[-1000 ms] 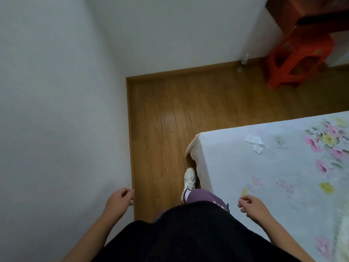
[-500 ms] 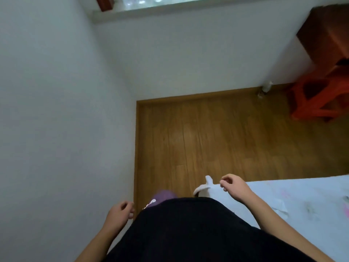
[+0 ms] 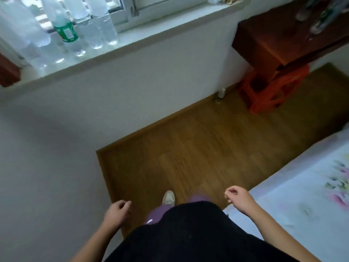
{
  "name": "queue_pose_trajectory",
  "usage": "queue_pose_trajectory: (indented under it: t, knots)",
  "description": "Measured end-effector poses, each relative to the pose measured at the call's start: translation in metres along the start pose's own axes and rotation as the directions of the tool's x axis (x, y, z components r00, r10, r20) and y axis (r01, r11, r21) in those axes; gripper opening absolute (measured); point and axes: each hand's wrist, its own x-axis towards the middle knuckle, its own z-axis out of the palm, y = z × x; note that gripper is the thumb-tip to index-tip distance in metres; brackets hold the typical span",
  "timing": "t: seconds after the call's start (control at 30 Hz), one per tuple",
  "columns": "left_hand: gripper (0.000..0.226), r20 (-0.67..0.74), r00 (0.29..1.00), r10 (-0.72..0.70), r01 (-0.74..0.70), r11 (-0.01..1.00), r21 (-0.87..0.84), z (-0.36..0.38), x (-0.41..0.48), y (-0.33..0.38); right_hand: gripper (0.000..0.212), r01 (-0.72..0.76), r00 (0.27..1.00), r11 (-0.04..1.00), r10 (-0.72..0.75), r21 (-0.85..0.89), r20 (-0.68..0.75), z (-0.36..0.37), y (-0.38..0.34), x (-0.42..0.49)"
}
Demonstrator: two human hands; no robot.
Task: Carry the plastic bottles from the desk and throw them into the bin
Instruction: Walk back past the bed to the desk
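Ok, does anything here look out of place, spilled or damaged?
One thing: a small pale bottle-like object sits on the floor against the wall, beside the red stool, apart from the clear bottles crowded on the window sill. It is too small to identify. No spill or damage shows.

We see white walls (image 3: 56, 157) meeting a brown wood-plank floor (image 3: 188, 157). Daylight enters the white-framed window (image 3: 130, 6). A red plastic stool (image 3: 268, 95) sits under the reddish wooden surface (image 3: 264, 35); a floral-sheeted bed (image 3: 302, 186) lies apart.
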Motion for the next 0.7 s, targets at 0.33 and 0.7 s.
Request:
queue_pose_trajectory:
  t: [0.33, 0.7]
  knots:
    - [0.027, 0.251, 0.907, 0.337, -0.411, 0.838, 0.359, 0.05, 0.079, 0.266, 0.014, -0.31, 0.913, 0.843, 0.393, 0.439, -0.11, -0.061, 0.058, 0.019]
    - [0.035, 0.301, 0.894, 0.332, -0.444, 0.747, 0.494, 0.151, 0.122, 0.432, 0.014, -0.196, 0.921, 0.77, 0.357, 0.607, -0.156, -0.212, 0.027, 0.101]
